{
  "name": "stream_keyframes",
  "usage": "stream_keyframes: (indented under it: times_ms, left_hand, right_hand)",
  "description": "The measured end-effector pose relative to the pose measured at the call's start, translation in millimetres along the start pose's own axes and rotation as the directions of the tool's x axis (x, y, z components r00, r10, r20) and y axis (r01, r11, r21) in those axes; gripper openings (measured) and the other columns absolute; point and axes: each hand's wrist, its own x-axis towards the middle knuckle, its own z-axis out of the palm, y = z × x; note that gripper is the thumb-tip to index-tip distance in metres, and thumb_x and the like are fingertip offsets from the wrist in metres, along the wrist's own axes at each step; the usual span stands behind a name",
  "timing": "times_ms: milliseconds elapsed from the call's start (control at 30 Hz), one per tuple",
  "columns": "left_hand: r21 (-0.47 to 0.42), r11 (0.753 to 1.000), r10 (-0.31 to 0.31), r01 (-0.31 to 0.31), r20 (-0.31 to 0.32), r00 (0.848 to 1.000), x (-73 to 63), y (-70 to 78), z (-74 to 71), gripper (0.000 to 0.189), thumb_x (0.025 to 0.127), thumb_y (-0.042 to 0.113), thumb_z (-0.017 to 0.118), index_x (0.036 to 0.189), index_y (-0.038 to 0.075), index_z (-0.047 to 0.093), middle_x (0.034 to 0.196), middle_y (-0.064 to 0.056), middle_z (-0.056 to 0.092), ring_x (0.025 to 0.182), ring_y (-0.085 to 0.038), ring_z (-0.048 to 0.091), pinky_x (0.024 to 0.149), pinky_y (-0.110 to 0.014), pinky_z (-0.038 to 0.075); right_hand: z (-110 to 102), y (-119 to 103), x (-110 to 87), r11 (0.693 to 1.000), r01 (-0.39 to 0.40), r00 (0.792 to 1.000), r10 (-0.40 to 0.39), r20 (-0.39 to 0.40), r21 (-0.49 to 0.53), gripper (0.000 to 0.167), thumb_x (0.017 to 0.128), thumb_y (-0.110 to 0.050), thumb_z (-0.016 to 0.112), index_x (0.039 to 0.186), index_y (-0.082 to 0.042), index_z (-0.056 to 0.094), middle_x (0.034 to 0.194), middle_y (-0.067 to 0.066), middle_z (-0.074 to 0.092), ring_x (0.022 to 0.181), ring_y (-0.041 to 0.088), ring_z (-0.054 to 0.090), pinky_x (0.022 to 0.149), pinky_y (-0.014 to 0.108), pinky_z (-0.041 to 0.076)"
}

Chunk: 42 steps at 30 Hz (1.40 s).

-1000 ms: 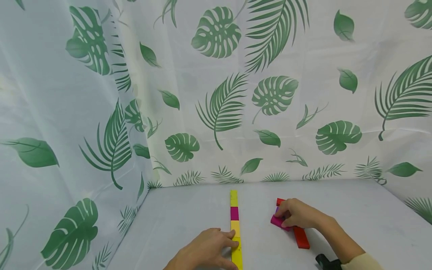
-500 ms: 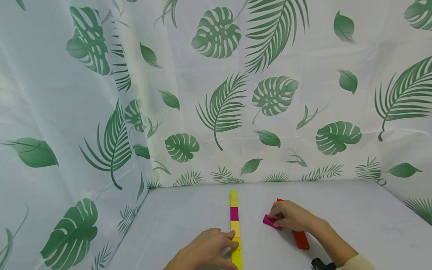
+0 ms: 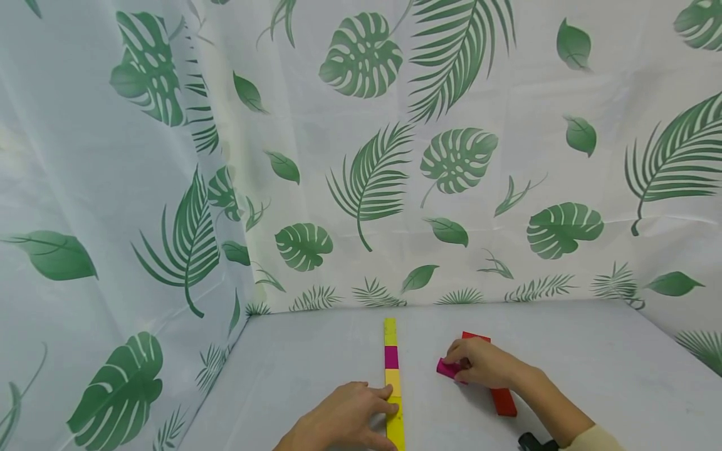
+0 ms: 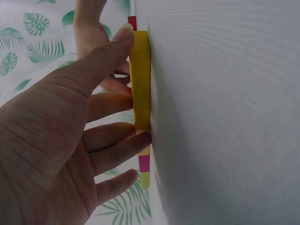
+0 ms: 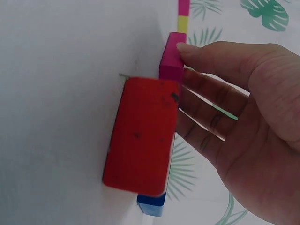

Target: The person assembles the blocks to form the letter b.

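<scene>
A straight row of blocks, yellow and magenta, runs away from me along the table. At its near end my left hand (image 3: 346, 413) rests its fingers on the yellow blocks (image 3: 396, 429); in the left wrist view the thumb touches the near end of the yellow block (image 4: 140, 79). To the right of the row, my right hand (image 3: 487, 363) pinches a magenta block (image 3: 448, 368) between thumb and fingers, seen also in the right wrist view as a pink-magenta block (image 5: 172, 58) under the thumb. The right hand partly covers the red blocks beside it.
A red block (image 3: 504, 402) lies just right of the right hand, another red block (image 3: 476, 336) behind it. In the right wrist view a blue block (image 5: 151, 199) shows past the large red one (image 5: 140, 136). A leaf-patterned curtain (image 3: 372, 263) borders the white table (image 3: 304, 351).
My right hand has moved left with the magenta block, away from the red blocks and nearer the yellow row. The left hand has stayed in place.
</scene>
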Motion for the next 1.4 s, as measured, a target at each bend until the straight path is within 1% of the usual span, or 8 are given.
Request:
stream_keyframes:
  times_ms: [133, 267, 400, 667, 900, 1167, 1300, 1400]
  left_hand:
    - [-0.006, 1.0, -0.004, 0.004, 0.001, 1.0, -0.8, 0.6, 0.0, 0.061, 0.084, 0.068, 0.075, 0.136, 0.036, 0.07, 0.148, 0.009, 0.061, 0.106, -0.003, 0.061, 0.093, -0.023, 0.052]
    - [-0.016, 1.0, -0.012, 0.012, 0.004, 1.0, -1.3, 2.0, -0.8, 0.061, 0.083, 0.067, 0.076, 0.136, 0.036, 0.069, 0.148, 0.009, 0.061, 0.108, -0.003, 0.062, 0.094, -0.024, 0.052]
    - [-0.019, 1.0, -0.016, 0.016, 0.003, 1.0, -1.7, 2.6, -1.5, 0.061, 0.083, 0.067, 0.076, 0.136, 0.037, 0.069, 0.148, 0.009, 0.061, 0.11, -0.004, 0.062, 0.096, -0.025, 0.052]
    - [-0.022, 0.999, -0.028, 0.029, 0.017, 0.999, -0.9, 2.1, -2.3, 0.061, 0.083, 0.069, 0.075, 0.135, 0.038, 0.069, 0.148, 0.01, 0.061, 0.106, -0.003, 0.061, 0.095, -0.025, 0.053]
    - [-0.02, 0.999, -0.029, 0.029, 0.027, 0.999, 0.1, 1.2, -0.7, 0.061, 0.084, 0.069, 0.074, 0.136, 0.038, 0.069, 0.148, 0.01, 0.061, 0.109, -0.004, 0.062, 0.098, -0.027, 0.053]
    - [0.0, 1.0, -0.005, 0.005, 0.007, 1.0, -1.1, 0.7, -0.2, 0.061, 0.084, 0.069, 0.074, 0.136, 0.037, 0.069, 0.149, 0.008, 0.06, 0.109, -0.005, 0.063, 0.097, -0.027, 0.053]
    - [-0.009, 1.0, -0.009, 0.009, 0.009, 1.0, -1.5, 1.4, -0.9, 0.06, 0.084, 0.069, 0.074, 0.136, 0.037, 0.07, 0.149, 0.009, 0.06, 0.11, -0.005, 0.063, 0.097, -0.027, 0.053]
    - [-0.021, 1.0, -0.023, 0.023, 0.02, 1.0, -1.3, 1.2, -1.0, 0.06, 0.084, 0.068, 0.075, 0.136, 0.038, 0.07, 0.149, 0.01, 0.06, 0.111, -0.006, 0.063, 0.098, -0.028, 0.054]
  right_hand:
    - [3.1, -3.0, 3.1, 0.999, -0.02, 1.0, 0.021, 0.017, -0.025, 0.035, 0.088, -0.014, 0.083, 0.123, -0.015, 0.079, 0.116, -0.002, 0.071, 0.103, 0.019, 0.064, 0.079, 0.026, 0.061]
    - [7.2, -4.6, 6.4, 0.999, -0.014, 1.0, 0.015, 0.017, -0.05, 0.038, 0.089, -0.015, 0.082, 0.126, -0.015, 0.077, 0.116, -0.002, 0.071, 0.107, 0.022, 0.065, 0.081, 0.029, 0.062]
    - [10.4, -5.9, 9.5, 0.998, 0.005, 1.0, -0.004, 0.006, -0.064, 0.037, 0.09, -0.014, 0.082, 0.126, -0.015, 0.077, 0.113, -0.004, 0.071, 0.107, 0.02, 0.065, 0.082, 0.027, 0.062]
    - [13.5, -8.4, 12.8, 0.999, 0.034, 0.999, -0.035, -0.026, -0.035, 0.029, 0.09, -0.014, 0.081, 0.119, -0.016, 0.08, 0.109, -0.005, 0.073, 0.104, 0.019, 0.068, 0.083, 0.029, 0.062]
    - [16.3, -10.3, 13.8, 0.999, 0.031, 0.999, -0.031, 0.007, 0.022, 0.032, 0.092, -0.011, 0.079, 0.123, -0.014, 0.078, 0.114, -0.002, 0.072, 0.107, 0.022, 0.067, 0.086, 0.032, 0.062]
    - [22.4, -14.6, 19.9, 0.999, 0.054, 0.998, -0.054, 0.026, 0.01, 0.033, 0.093, -0.01, 0.077, 0.126, -0.016, 0.077, 0.119, -0.001, 0.072, 0.11, 0.02, 0.067, 0.089, 0.033, 0.062]
    - [24.3, -17.8, 21.6, 0.998, 0.057, 0.998, -0.057, 0.026, 0.012, 0.032, 0.094, -0.01, 0.076, 0.125, -0.017, 0.078, 0.118, -0.001, 0.072, 0.111, 0.021, 0.067, 0.089, 0.033, 0.062]
    - [24.6, -20.4, 22.7, 0.998, 0.06, 0.998, -0.06, 0.024, 0.005, 0.031, 0.094, -0.01, 0.076, 0.124, -0.017, 0.078, 0.118, -0.002, 0.072, 0.111, 0.021, 0.068, 0.09, 0.034, 0.061]
